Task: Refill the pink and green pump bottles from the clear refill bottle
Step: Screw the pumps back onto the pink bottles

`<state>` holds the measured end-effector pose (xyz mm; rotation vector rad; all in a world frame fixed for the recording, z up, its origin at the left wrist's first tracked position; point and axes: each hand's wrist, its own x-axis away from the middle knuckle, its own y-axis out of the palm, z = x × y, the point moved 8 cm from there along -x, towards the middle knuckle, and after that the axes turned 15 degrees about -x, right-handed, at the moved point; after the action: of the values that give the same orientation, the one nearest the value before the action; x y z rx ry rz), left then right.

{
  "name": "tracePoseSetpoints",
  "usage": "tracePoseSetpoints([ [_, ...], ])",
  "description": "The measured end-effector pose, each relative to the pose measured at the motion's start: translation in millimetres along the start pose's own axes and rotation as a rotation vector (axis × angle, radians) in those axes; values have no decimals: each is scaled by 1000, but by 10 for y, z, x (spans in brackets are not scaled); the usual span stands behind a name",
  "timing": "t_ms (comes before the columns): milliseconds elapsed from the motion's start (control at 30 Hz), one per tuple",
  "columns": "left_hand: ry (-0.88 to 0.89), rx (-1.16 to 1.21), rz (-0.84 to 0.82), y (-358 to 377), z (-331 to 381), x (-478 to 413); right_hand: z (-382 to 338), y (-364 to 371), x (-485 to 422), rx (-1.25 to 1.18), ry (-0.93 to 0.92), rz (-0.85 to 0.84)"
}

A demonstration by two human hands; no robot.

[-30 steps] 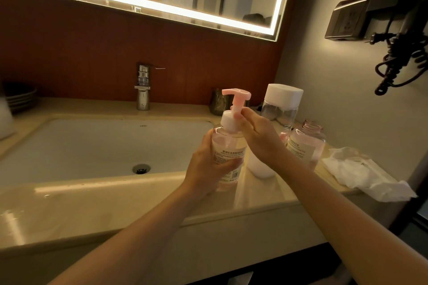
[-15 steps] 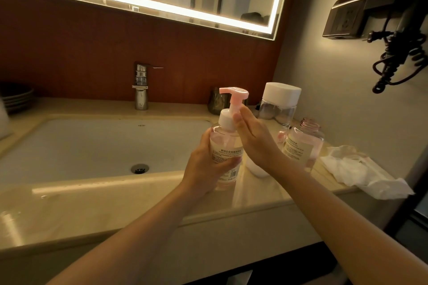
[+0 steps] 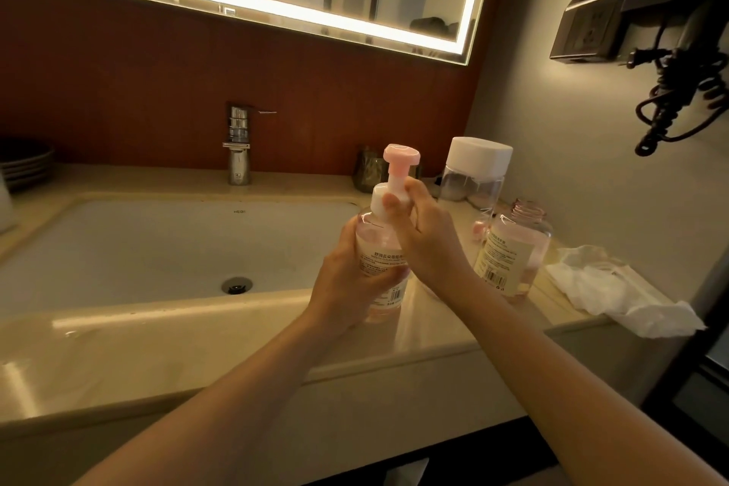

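Note:
The pink pump bottle [image 3: 380, 249] stands upright over the counter's front edge, right of the sink. My left hand [image 3: 349, 280] grips its labelled body from the left. My right hand [image 3: 424, 233] pinches the white collar under the pink pump head [image 3: 401, 156]. Behind it stands a tall clear bottle with a white cap [image 3: 475, 174]. To its right, an open-necked bottle of pink liquid [image 3: 513, 249] stands capless. No green bottle is in view.
The white sink basin [image 3: 157, 245] and chrome faucet [image 3: 238, 146] lie to the left. A crumpled white tissue [image 3: 615, 288] lies on the counter's right end. A dark cup [image 3: 369, 170] stands by the back wall. A wall-mounted hair dryer [image 3: 678, 51] hangs at the upper right.
The pump head has turned, its nozzle no longer pointing right. My right hand's fingers have shifted around the collar. The left hand keeps its grip on the bottle.

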<state>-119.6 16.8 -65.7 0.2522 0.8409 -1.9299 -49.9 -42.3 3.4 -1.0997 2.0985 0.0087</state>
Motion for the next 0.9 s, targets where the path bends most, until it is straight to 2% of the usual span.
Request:
tracePoseSetpoints([
  [133, -7, 8, -10, 7, 6, -1, -90, -168, -16, 253, -90, 181],
  [267, -13, -6, -11, 9, 9, -3, -71, -113, -68, 386, -21, 149],
  [333, -9, -5, -11, 10, 4, 0, -31, -58, -83, 307, -1, 75],
  [433, -6, 9, -9, 14, -23, -2, 23, 35, -47, -2, 49, -43],
  [500, -6, 6, -8, 16, -33, -10, 19, -20, -3, -84, 56, 4],
  [600, -18, 6, -13, 23, -40, -15, -79, -159, 28, 64, -44, 167],
  [700, -25, 16, -10, 12, -23, -10, -125, -199, -15, 166, -38, 246],
  [800, -17, 20, -10, 3, -5, 0, -93, -128, -36, 154, -17, 177],
  [900, 2, 7, -2, 1, 4, -2, -14, -12, -5, -6, 37, 35],
])
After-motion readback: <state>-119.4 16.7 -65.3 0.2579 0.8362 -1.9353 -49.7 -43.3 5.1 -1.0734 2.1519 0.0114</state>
